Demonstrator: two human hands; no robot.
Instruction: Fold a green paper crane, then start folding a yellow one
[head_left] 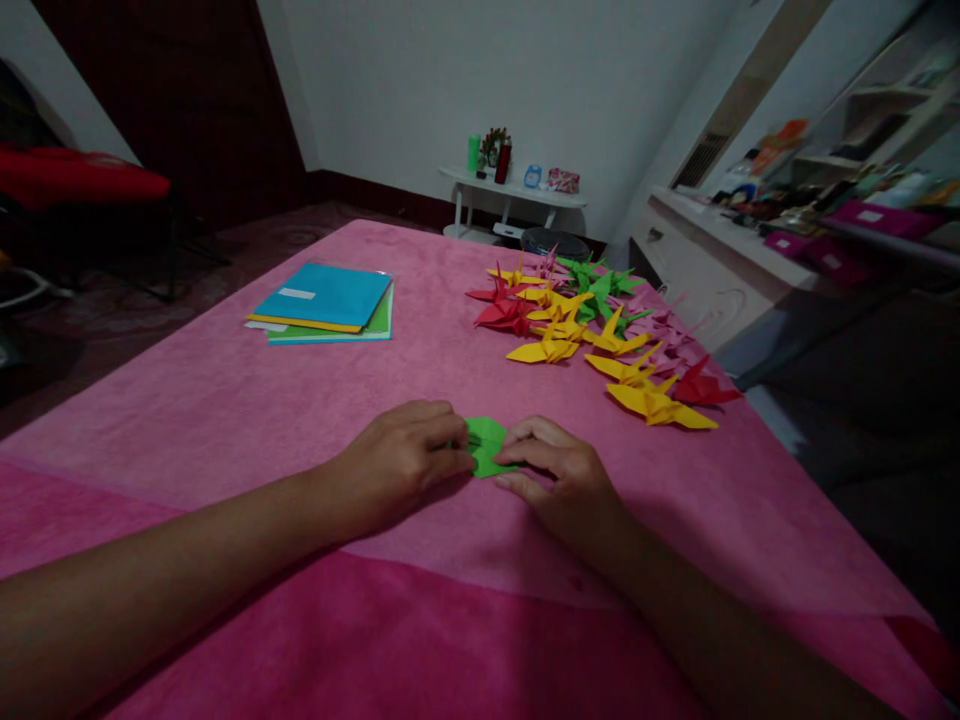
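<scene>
A small piece of green origami paper point(486, 446), partly folded, lies on the pink tablecloth in front of me. My left hand point(409, 455) grips its left side, with fingers and thumb closed on the edge. On the opposite side, my right hand point(559, 480) has its fingertips and thumb closed on the paper's right edge. Fingers cover both ends of the paper, so its full outline is hidden. Beyond my right hand stand several folded paper cranes, among them yellow cranes point(656, 403), red cranes point(506, 316) and green cranes point(600, 290).
A stack of coloured paper packs point(322, 295), blue on top, rests at the table's far left. The pink tablecloth point(247, 420) covers the table. Behind it, a small white table point(517, 190) holds bottles and a plant. A cluttered cabinet point(720, 250) stands at the right.
</scene>
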